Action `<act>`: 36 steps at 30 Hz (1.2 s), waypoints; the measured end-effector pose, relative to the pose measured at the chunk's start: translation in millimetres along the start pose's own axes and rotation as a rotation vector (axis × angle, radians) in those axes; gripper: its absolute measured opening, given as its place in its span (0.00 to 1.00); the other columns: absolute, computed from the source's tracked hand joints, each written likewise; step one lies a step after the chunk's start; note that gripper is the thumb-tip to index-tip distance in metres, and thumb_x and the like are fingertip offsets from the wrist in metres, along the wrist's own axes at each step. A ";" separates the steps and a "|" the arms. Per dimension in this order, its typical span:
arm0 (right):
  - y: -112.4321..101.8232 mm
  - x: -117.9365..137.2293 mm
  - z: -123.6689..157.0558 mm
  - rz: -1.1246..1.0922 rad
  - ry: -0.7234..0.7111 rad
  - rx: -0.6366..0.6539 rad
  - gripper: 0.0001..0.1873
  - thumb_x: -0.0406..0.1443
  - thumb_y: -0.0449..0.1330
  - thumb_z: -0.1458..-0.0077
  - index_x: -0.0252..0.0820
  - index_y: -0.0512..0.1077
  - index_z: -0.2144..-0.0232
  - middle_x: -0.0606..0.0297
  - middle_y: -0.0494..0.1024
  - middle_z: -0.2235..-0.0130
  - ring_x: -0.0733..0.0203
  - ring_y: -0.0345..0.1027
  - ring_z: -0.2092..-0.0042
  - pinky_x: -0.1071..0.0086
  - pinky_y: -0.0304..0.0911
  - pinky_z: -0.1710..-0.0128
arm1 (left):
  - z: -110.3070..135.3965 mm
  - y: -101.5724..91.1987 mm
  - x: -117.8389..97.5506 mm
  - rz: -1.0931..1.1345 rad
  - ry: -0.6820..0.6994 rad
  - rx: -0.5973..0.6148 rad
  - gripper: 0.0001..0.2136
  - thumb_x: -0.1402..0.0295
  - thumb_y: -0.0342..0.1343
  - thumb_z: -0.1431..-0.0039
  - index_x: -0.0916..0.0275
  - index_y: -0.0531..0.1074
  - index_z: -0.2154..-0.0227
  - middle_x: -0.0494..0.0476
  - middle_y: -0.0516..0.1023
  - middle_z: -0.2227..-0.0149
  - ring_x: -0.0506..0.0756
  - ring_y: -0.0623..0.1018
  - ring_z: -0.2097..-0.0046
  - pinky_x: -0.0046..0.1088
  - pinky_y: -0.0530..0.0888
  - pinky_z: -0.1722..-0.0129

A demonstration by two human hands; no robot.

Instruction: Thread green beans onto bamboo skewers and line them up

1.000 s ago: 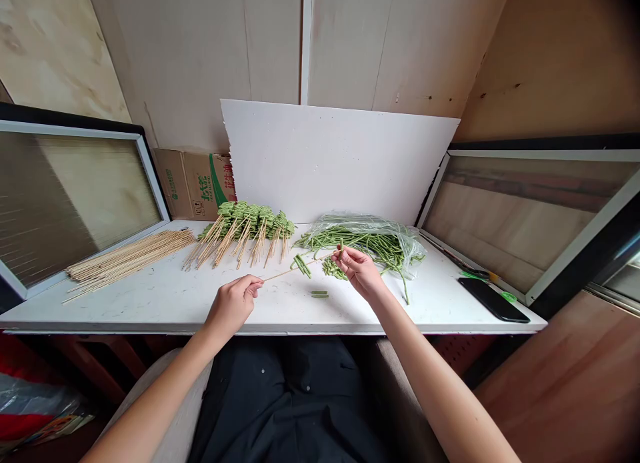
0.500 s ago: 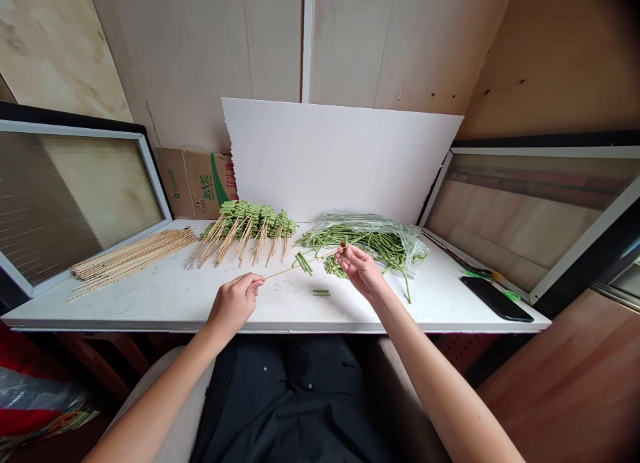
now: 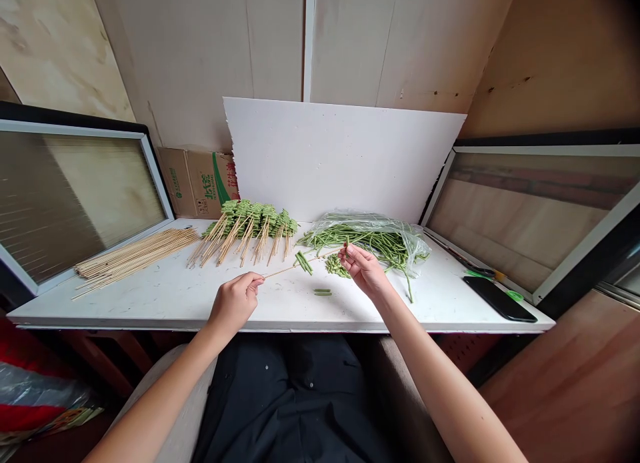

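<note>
My left hand [image 3: 235,303] pinches the near end of a thin bamboo skewer [image 3: 283,271] that slants up to the right over the white table [image 3: 165,296]. Short green bean pieces [image 3: 303,262] sit threaded on the skewer near its middle. My right hand [image 3: 364,271] pinches one small bean piece [image 3: 347,248] at the skewer's far tip. Two cut bean pieces [image 3: 323,292] lie loose on the table between my hands, and a small heap of cut pieces [image 3: 334,267] lies by my right hand.
A plastic bag of long green beans [image 3: 377,239] lies behind my right hand. Finished bean skewers [image 3: 245,231] are piled at the back, bare skewers [image 3: 133,255] to the left. A black phone [image 3: 499,299] and a green-handled tool [image 3: 477,273] lie at the right. A cardboard box [image 3: 197,181] stands behind.
My right hand has shifted slightly right along the skewer tip with the bean piece. The left hand has stayed put; the view has drifted a little.
</note>
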State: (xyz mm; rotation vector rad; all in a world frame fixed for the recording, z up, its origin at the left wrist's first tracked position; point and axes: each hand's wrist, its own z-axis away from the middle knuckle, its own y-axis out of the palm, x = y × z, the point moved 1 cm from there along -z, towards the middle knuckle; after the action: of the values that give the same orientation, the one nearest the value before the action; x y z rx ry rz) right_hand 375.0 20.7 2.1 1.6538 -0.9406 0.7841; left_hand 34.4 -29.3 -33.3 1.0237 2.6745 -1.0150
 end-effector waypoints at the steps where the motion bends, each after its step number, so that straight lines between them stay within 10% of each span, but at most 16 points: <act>1: -0.7 0.1 -0.5 0.013 -0.002 -0.013 0.18 0.45 0.82 0.57 0.46 0.85 0.66 0.62 0.84 0.63 0.56 0.78 0.58 0.63 0.74 0.52 | -0.3 -0.9 -0.7 -0.008 0.004 -0.010 0.13 0.77 0.50 0.38 0.59 0.80 0.65 0.53 0.86 0.68 0.55 0.85 0.67 0.26 0.79 0.64; 36: 30.2 -3.6 13.7 0.172 -0.062 -0.139 0.18 0.49 0.81 0.59 0.46 0.84 0.71 0.62 0.82 0.65 0.56 0.74 0.58 0.66 0.64 0.65 | -13.6 -30.4 5.7 -0.247 0.101 -0.150 0.15 0.83 0.51 0.44 0.59 0.80 0.67 0.51 0.87 0.67 0.56 0.85 0.65 0.27 0.73 0.70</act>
State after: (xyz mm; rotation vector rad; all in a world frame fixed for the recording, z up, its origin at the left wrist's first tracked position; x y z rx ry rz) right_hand 347.4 3.3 9.4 1.4980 -1.1667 0.7668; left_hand 12.7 -34.4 -7.8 0.7497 2.9635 -0.8012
